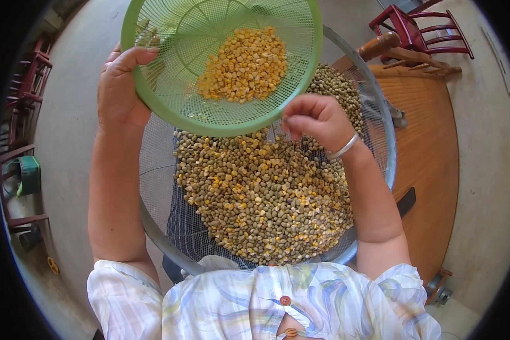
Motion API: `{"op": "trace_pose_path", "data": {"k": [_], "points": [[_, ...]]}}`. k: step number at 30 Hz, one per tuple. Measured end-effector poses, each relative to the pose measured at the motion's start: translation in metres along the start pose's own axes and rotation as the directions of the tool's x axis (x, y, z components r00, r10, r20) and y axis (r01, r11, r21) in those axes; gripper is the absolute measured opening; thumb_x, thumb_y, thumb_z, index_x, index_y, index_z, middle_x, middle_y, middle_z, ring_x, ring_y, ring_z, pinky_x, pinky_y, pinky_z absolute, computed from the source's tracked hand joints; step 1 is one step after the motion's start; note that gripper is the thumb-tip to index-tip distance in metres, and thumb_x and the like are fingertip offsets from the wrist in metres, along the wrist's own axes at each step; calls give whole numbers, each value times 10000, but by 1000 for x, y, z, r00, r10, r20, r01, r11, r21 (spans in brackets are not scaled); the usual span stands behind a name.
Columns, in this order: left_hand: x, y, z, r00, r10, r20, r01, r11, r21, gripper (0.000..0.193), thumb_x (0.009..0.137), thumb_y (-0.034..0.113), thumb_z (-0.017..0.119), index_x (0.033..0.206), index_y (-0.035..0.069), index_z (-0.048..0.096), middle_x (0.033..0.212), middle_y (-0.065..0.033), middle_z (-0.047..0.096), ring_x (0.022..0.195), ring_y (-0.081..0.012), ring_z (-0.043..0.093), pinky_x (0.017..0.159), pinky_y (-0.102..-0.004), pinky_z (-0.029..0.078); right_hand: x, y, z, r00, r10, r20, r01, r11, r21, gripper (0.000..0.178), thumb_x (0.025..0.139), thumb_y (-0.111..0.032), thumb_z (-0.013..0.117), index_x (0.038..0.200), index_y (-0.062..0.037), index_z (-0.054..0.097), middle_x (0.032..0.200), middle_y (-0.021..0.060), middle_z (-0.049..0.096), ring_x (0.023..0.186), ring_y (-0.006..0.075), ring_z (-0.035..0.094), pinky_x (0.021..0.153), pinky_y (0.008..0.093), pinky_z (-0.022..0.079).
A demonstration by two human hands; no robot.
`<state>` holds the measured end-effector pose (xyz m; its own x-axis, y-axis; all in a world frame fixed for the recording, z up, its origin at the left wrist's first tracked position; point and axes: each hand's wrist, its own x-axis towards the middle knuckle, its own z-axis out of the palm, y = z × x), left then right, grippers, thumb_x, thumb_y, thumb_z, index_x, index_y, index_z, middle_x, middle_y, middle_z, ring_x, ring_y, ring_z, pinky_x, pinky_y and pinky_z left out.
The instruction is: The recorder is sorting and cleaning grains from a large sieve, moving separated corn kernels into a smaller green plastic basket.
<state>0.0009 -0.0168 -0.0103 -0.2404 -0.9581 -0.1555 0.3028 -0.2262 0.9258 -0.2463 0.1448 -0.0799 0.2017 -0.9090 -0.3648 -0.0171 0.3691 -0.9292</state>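
My left hand grips the left rim of a light-green plastic mesh basket, thumb over the edge and fingers behind the mesh. In it lies a pile of yellow kernels or split seeds. Just off the basket's lower right rim, my right hand is closed in a pinch, a silver bangle on its wrist; what its fingertips hold, if anything, is too small to name. Beneath both hands is a large round wire-mesh sieve with a grey rim. Olive-brown beans mixed with yellow pieces cover much of its mesh.
A wooden table stands to the right, with a turned wooden post near the sieve's rim. Dark-red chairs are at the far right and along the left. A green container is at the left.
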Motion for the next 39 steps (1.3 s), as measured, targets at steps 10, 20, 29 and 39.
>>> {"op": "trace_pose_path", "data": {"k": [10,20,29,39], "points": [[-3,3,7,1000,-7,-28,8,1000,28,297,726,-24,511,1020,-34,474,903,-129,558,759,-205,585,667,-302,529,11,38,4,954,-299,-7,214,697,-684,95,683,-90,626,770,-60,648,715,89,627,664,251,601,626,334,484],[0,2,4,1000,-10,1,10,1000,0,301,729,-24,503,1028,-43,468,902,-129,556,753,-203,586,666,-303,531,8,35,1,990,-137,-10,89,690,-719,113,725,-13,567,836,-3,588,793,116,617,722,221,611,657,307,485],[-1,1,6,1000,7,-18,-6,1000,30,311,735,-23,494,1044,-42,471,918,-127,562,781,-204,594,672,-304,534,-7,-15,-9,965,-140,-223,179,970,166,107,761,-42,595,844,25,603,718,68,623,654,110,596,558,234,476],[0,3,7,1000,5,-31,-4,999,35,265,723,-26,502,988,-33,490,905,-120,561,758,-196,583,671,-300,528,6,36,9,977,-176,118,209,702,-681,118,683,-16,628,799,-12,609,755,99,620,704,213,606,642,300,483]]}}
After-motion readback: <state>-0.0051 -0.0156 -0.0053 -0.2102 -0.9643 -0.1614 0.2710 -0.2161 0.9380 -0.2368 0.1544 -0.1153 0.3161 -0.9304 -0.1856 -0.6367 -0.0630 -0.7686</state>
